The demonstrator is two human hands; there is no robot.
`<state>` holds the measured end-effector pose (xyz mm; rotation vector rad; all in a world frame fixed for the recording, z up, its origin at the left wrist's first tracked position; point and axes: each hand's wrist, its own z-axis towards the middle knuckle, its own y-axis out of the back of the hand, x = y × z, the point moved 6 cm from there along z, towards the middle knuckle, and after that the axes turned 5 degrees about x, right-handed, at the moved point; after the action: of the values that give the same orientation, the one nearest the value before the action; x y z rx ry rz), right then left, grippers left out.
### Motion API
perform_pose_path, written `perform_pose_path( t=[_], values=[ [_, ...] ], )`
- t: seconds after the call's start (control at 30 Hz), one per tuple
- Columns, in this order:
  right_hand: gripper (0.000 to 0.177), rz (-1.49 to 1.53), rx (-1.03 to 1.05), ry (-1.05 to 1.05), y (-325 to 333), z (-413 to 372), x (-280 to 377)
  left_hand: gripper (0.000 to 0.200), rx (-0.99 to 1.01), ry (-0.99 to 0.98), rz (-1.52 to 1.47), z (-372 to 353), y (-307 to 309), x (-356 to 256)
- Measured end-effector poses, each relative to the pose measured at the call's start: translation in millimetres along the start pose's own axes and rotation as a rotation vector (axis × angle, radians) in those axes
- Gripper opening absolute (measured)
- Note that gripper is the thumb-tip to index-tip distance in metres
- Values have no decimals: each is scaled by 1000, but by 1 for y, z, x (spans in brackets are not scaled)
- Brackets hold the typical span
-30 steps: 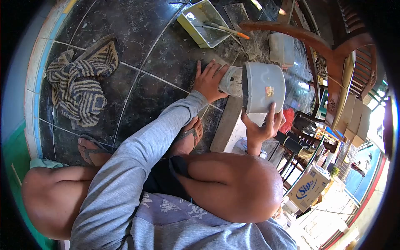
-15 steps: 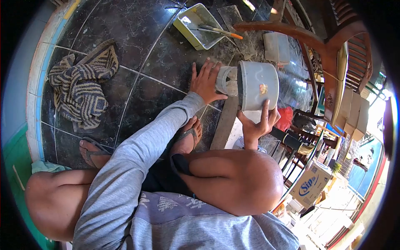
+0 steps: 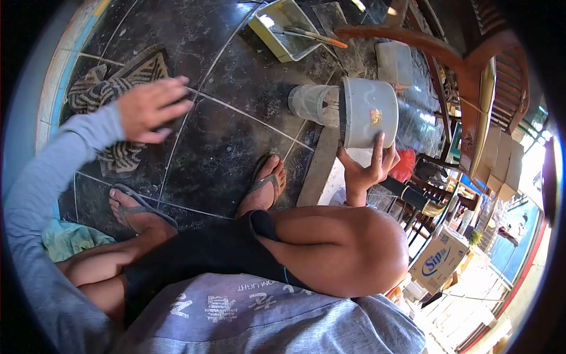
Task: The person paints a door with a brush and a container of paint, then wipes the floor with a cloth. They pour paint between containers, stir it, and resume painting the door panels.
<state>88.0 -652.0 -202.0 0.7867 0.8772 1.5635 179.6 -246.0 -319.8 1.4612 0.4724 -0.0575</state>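
The left hand (image 3: 154,107) has left the clear cup (image 3: 306,103), its fingers loosely spread near the striped cloth (image 3: 144,66), upper left; the right hand (image 3: 367,174) apparently steadies the whitish tub (image 3: 367,112) alone, right of centre, fingers holding its side.

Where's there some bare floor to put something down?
Most room: the tiles between towel, tub, cup and feet, though the left hand is at that patch's edge. It looks crowded toward the picture's right, with bucket, clear box and wooden chair close together.

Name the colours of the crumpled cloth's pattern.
Brown-black and tan stripes, clearest in the head view.
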Motion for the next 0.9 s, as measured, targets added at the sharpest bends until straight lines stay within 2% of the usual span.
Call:
perform_pose_path(
  t=[0.07, 0.1, 0.17, 0.27, 0.37, 0.4, 0.5, 0.57, 0.7, 0.77, 0.8, 0.9],
  values=[
    [89, -34, 2, 18, 0, 0, 2, 90, 165, 86, 49, -48, 6, 27],
    [92, -54, 3, 25, -1, 0, 3, 103, 262, 168, 68, -67, 4, 40],
    [88, -35, -18, 15, -2, 1, 4, 115, 418, 395, 35, -89, 9, 55],
    [88, -47, -11, 4, -2, 4, 8, 119, 530, 505, -26, -104, -25, 64],
    [88, -78, -15, 15, -2, 4, 10, 118, 478, 518, -20, -104, -43, 65],
    [88, -75, -11, 13, -2, 3, 10, 124, 433, 514, -28, -103, -40, 64],
    [88, -39, -16, -10, -2, -5, -1, 121, 566, 579, -28, -100, -40, 66],
    [88, -4, -30, -49, -5, -9, -8, 124, 571, 591, -12, -99, -41, 66],
    [99, -121, 7, 16, -3, -2, 1, 128, 532, 560, 32, -103, -51, 70],
    [100, -14, 18, -48, -5, -6, -8, 131, 492, 535, 67, -109, -57, 71],
    [100, 62, 1, -76, -8, -6, -14, 120, 523, 567, 21, -104, -48, 66],
    [103, 241, -20, -192, -15, -10, -29, 130, 502, 550, 43, -112, -60, 71]
  ],
)
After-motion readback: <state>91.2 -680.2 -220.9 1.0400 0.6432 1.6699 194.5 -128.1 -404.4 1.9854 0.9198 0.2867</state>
